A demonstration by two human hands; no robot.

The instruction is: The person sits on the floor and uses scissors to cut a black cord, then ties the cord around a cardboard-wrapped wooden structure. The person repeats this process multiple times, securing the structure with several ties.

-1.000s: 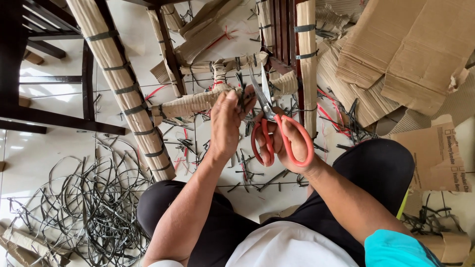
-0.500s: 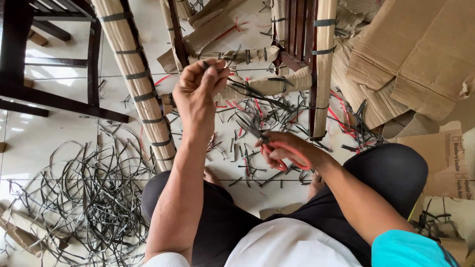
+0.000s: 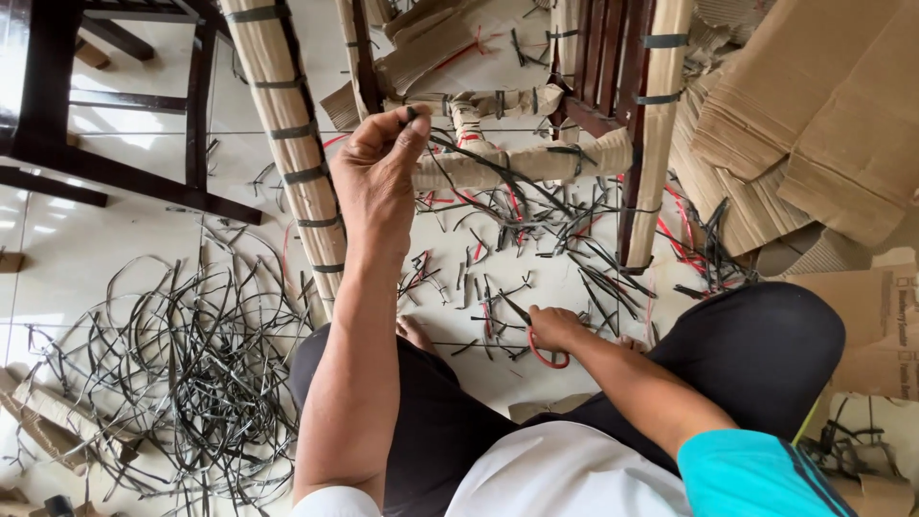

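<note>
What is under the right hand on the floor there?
Under the right hand lie red-handled scissors; one red loop shows below the fingers. The blades are mostly covered by the hand, with cut black strap pieces scattered on the tiled floor.

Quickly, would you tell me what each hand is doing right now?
Left hand: closed, pinching a black plastic strap.
Right hand: closed on red-handled scissors, resting on the floor.
</note>
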